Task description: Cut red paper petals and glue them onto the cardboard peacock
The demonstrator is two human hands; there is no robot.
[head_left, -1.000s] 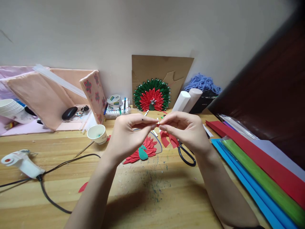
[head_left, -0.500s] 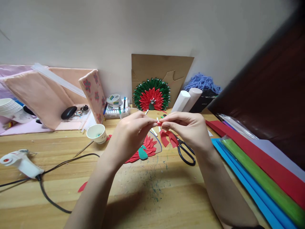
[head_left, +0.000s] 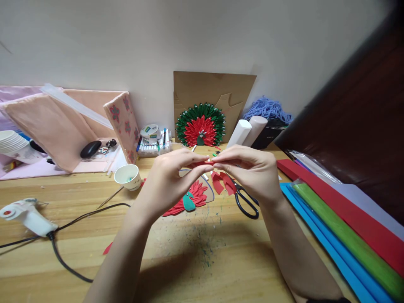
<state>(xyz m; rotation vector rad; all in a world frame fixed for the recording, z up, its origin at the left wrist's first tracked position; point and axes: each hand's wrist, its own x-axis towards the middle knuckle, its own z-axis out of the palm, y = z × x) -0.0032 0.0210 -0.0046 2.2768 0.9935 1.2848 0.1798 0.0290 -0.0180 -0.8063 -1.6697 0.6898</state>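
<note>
Between my two hands, above the table, is a small red paper piece. My left hand pinches its left part between thumb and fingers. The fingertips of my right hand are closed on its right end. Below and behind my left hand lies a cardboard shape with red paper petals and a green bird-like body; my hand hides part of it. Red paper scraps and black-handled scissors lie beneath my right hand.
A white glue gun with a black cord lies at the left, near a paper cup. A finished green-and-red peacock leans on cardboard at the back. Coloured sheets fill the right side. Markers stand behind.
My left thumb and fingers have shifted apart along the red paper piece, so more of it shows. Both hands stay at about the same place.
</note>
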